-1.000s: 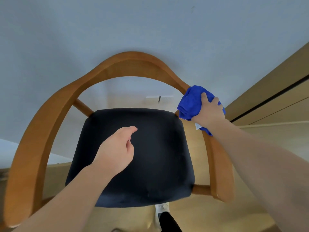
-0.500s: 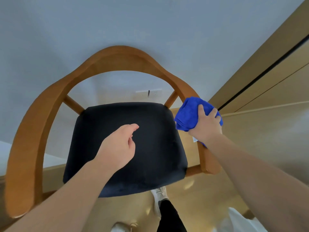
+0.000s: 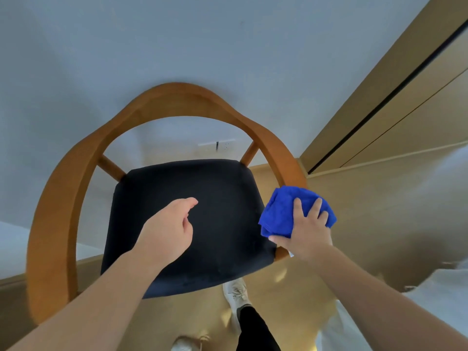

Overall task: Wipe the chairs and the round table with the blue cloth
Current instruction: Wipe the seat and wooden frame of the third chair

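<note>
Right hand (image 3: 307, 231) presses the bunched blue cloth (image 3: 283, 211) onto the chair's armrest (image 3: 283, 158) at centre right; left hand (image 3: 168, 229), loosely curled and empty, hovers. Cloth apparently overhangs; it may slip off the armrest end.

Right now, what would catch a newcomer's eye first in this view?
The bright blue bunched cloth, pressed by the right hand onto the right armrest of the curved wooden armchair. Next, its dark navy padded seat at centre, with the empty left hand loosely curled above it.
</note>
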The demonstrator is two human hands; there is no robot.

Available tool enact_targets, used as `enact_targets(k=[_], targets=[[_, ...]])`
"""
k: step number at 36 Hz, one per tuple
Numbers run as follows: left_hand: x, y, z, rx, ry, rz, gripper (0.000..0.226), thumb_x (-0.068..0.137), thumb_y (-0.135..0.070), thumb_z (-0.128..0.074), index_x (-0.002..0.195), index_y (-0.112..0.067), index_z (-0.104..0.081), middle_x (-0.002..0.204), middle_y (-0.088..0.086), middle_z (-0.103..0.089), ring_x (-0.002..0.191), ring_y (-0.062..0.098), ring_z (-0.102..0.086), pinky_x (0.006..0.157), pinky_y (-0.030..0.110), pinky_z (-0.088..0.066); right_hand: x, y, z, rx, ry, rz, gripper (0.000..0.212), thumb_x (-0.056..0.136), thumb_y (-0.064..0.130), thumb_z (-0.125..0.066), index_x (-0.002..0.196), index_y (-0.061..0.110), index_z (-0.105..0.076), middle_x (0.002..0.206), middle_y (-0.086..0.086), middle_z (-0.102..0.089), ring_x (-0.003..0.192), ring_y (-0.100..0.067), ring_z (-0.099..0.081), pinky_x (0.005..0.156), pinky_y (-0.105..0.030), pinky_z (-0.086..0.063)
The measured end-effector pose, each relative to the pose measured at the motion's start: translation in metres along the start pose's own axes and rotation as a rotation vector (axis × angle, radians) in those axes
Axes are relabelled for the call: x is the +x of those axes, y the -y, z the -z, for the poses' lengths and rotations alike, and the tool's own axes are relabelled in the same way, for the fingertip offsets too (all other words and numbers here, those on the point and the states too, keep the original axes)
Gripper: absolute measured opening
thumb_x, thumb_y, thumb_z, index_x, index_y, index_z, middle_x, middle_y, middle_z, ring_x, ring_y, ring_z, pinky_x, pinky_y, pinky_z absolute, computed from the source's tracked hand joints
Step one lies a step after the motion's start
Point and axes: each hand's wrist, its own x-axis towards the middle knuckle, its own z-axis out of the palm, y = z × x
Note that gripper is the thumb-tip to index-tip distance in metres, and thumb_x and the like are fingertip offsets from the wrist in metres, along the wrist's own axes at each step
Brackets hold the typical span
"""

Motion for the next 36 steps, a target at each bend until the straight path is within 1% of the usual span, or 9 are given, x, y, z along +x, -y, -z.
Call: enact_targets(k=[3,6,10,14,20,24,28,31,36], targets=[[-0.003,0.009,0.009,0.014,0.008,0.016,0.044,0.09,-0.014,-0.053,0.131,-0.029,-0.048,0.126,-0.015,-0.055,0.11,0.004,-0.055,0.089,0.02,-0.041,-0.007,-0.002,0.0,0.018,0.019,0.012,0.104,0.07,0.09,-0.018,0.149,0.029,0.012,0.155,-0.02,0.016,0.14,-0.048,-0.009,0.106,-0.055,-0.032],[-0.002,0.025,0.021,0.048,0.007,0.057,0.046,0.091,-0.017,-0.053,0.134,-0.03,-0.045,0.132,-0.013,-0.052,0.116,0.008,-0.054,0.093,0.023,-0.042,-0.007,-0.004,0.001,-0.042,0.017,0.046,0.094,0.083,0.078,-0.032,0.151,0.026,0.008,0.157,-0.02,0.01,0.14,-0.047,-0.013,0.104,-0.05,-0.038],[0.002,0.053,0.04,0.108,-0.002,0.104,0.048,0.09,-0.016,-0.052,0.136,-0.027,-0.043,0.138,-0.007,-0.048,0.124,0.013,-0.048,0.101,0.029,-0.042,-0.004,-0.001,0.001,-0.162,-0.039,0.099,0.087,0.087,0.065,-0.045,0.152,0.027,-0.003,0.157,-0.019,-0.008,0.134,-0.041,-0.026,0.096,-0.038,-0.048],[0.009,0.09,0.062,0.236,0.005,0.117,0.048,0.092,-0.018,-0.049,0.139,-0.025,-0.04,0.143,-0.007,-0.042,0.128,0.013,-0.042,0.104,0.029,-0.039,0.011,0.008,0.017,-0.232,-0.064,0.232,0.072,0.093,0.052,-0.043,0.152,0.027,-0.009,0.157,-0.012,-0.019,0.135,-0.032,-0.032,0.103,-0.033,-0.041],[0.035,0.155,0.085,0.556,-0.032,0.149,0.058,0.095,-0.032,-0.038,0.148,-0.018,-0.02,0.155,0.001,-0.02,0.143,0.017,-0.014,0.115,0.032,-0.008,0.068,0.081,0.063,0.316,-0.268,0.262,0.067,0.09,0.031,-0.058,0.148,0.022,-0.026,0.155,-0.008,-0.025,0.135,-0.031,-0.033,0.104,-0.042,-0.041],[0.058,0.187,0.092,0.603,-0.053,0.161,0.066,0.096,-0.038,-0.029,0.15,-0.011,-0.003,0.158,0.006,-0.002,0.145,0.018,0.002,0.115,0.032,0.004,0.12,0.164,0.077,0.567,-0.369,0.232,0.074,0.092,0.031,-0.058,0.152,0.024,-0.013,0.158,-0.008,-0.017,0.139,-0.032,-0.028,0.109,-0.045,-0.036],[0.072,0.207,0.089,0.613,-0.006,0.126,0.068,0.096,-0.043,-0.023,0.146,-0.012,0.011,0.156,0.004,0.013,0.141,0.012,0.015,0.112,0.029,0.011,0.167,0.23,0.081,0.761,-0.431,0.135,0.075,0.093,0.031,-0.055,0.151,0.027,-0.008,0.157,-0.011,-0.016,0.135,-0.035,-0.034,0.105,-0.049,-0.041],[0.072,0.213,0.083,0.58,-0.051,0.107,0.065,0.095,-0.044,-0.019,0.139,-0.018,0.021,0.151,-0.003,0.022,0.135,0.006,0.023,0.111,0.027,0.013,0.196,0.259,0.082,0.891,-0.451,0.004,0.075,0.094,0.029,-0.053,0.152,0.024,-0.006,0.159,-0.013,-0.009,0.14,-0.037,-0.026,0.108,-0.05,-0.037],[0.071,0.221,0.081,0.558,-0.072,0.074,0.063,0.09,-0.047,-0.01,0.138,-0.023,0.023,0.147,-0.006,0.028,0.137,0.007,0.024,0.112,0.028,0.012,0.22,0.294,0.077,1.001,-0.468,-0.14,0.078,0.096,0.03,-0.051,0.153,0.021,0.0,0.16,-0.015,0.003,0.145,-0.038,-0.009,0.113,-0.05,-0.027]])
